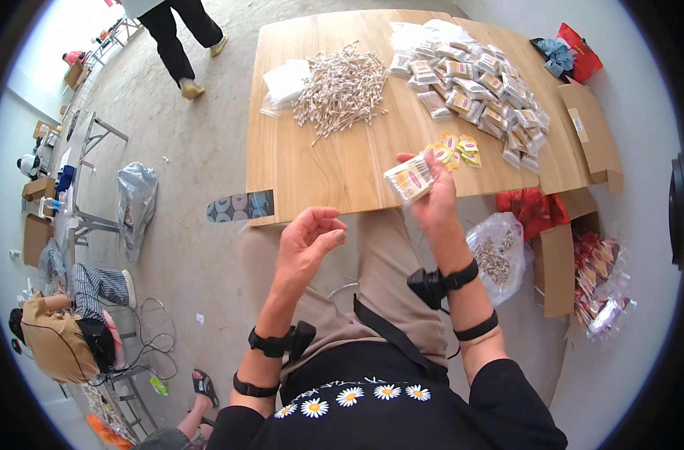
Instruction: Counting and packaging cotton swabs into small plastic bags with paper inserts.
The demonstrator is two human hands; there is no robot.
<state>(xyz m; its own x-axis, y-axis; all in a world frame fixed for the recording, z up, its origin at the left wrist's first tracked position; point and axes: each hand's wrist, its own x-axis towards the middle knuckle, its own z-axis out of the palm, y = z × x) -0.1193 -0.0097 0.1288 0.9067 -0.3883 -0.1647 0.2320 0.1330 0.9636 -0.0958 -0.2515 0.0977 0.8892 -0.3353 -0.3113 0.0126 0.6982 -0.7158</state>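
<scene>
My right hand (438, 196) is closed around a small clear packet of cotton swabs (409, 180) with a yellow and red card inside, held over the table's near edge. Just beyond it lie several loose yellow cards (453, 148). My left hand (312, 238) hovers short of the table edge, fingers loosely curled, thumb apart from them, with nothing visible in it. A large heap of loose cotton swabs (342, 94) covers the far middle of the wooden table (312, 176). Clear empty bags (285, 82) lie at its left side. Filled swab packets (469, 82) are piled at the far right.
A clear bag of swabs (496, 259) and an open cardboard box (556, 270) stand right of my legs. Red packaging (601, 285) lies beyond the box. A grey plastic bag (138, 206) stands on the floor at left. One person (180, 37) walks past; another (64, 334) sits at left.
</scene>
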